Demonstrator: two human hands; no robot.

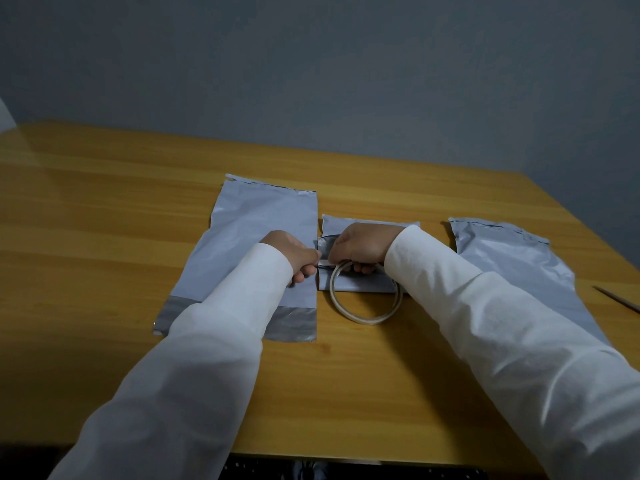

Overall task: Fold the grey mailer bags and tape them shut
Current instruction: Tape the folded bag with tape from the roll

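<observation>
White sleeves (pixel 194 358) fill the foreground, both forearms reaching forward over a wooden table (pixel 104 209). Left hand (pixel 294 254) curled, fingertips pinched on the free end of the tape (pixel 323 264), at the left edge of the folded mailer bag (pixel 356 282). Right hand (pixel 363 247) lies on top of that folded bag, fingers wrapped round the far part of the tape roll (pixel 363 299); the roll tilts toward the camera, its near rim resting on the table. The folded bag sits centre, between two flat ones. Flat grey mailer bag (pixel 263 220) just left of it, darker adhesive strip (pixel 298 327) on its near end, partly under the left sleeve. Another grey bag (pixel 512 261) to the right, near part hidden by the right sleeve. Thin stick-like item (pixel 620 299) at far right edge, cannot tell what. Grey wall (pixel 311 64) behind.
</observation>
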